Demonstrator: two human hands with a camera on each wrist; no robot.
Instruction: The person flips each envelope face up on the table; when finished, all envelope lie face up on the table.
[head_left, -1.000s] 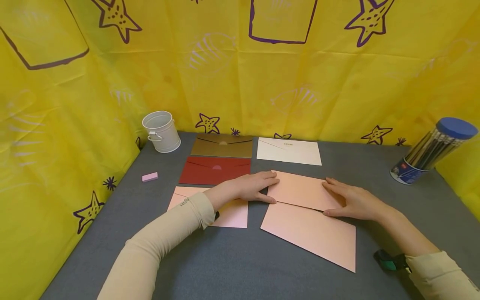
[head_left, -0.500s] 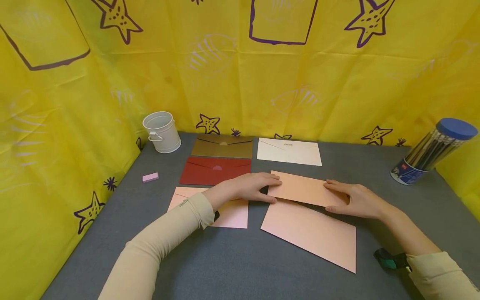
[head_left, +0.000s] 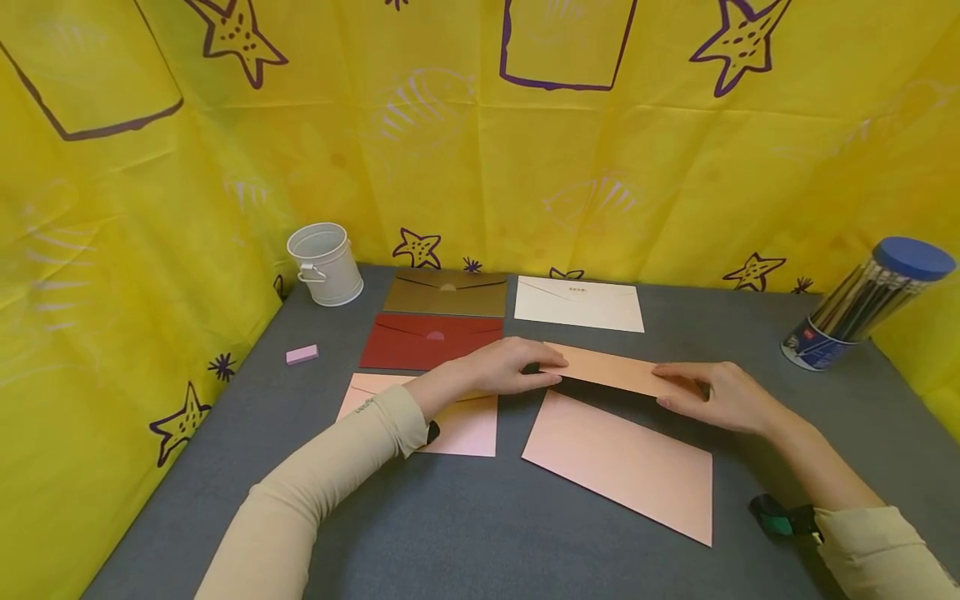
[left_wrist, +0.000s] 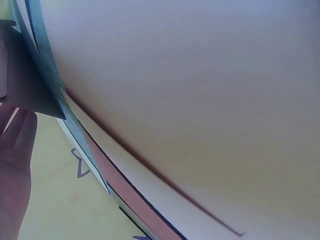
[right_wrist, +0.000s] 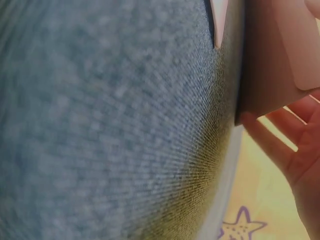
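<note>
Backdrop [head_left: 480,167]: yellow, printed with starfish and fish, hung behind the far edge.
Surface [head_left: 420,533]: dark grey, flat, bearing all items.
Tub of pencils [head_left: 817,342]: blue-lidded, far right, leaning in view; seemingly put aside to leave working room.
Pink envelope [head_left: 622,467]: near, right of centre, askew, no flap showing; likely lying front up.
Pale pink envelope [head_left: 472,433], red envelope [head_left: 420,346], brown envelope [head_left: 446,293]: left-hand column, near to far, flap sides up, just beside one another; apparently spaced so each shows. Forearm partly covers the first.
White envelope [head_left: 581,304]: right of the brown, flap side up, seemingly starting a second column.
Peach envelope [head_left: 603,369]: between white and pink, tilted, near edge raised.
Left hand [head_left: 510,367]: pinches its left end.
Right hand [head_left: 727,400]: pinches its right end. Opposed grips probably keep the paper level, unbent.
Bucket [head_left: 330,267]: white, far left, upright.
Pink block [head_left: 302,355]: left, nearer than the bucket.
</note>
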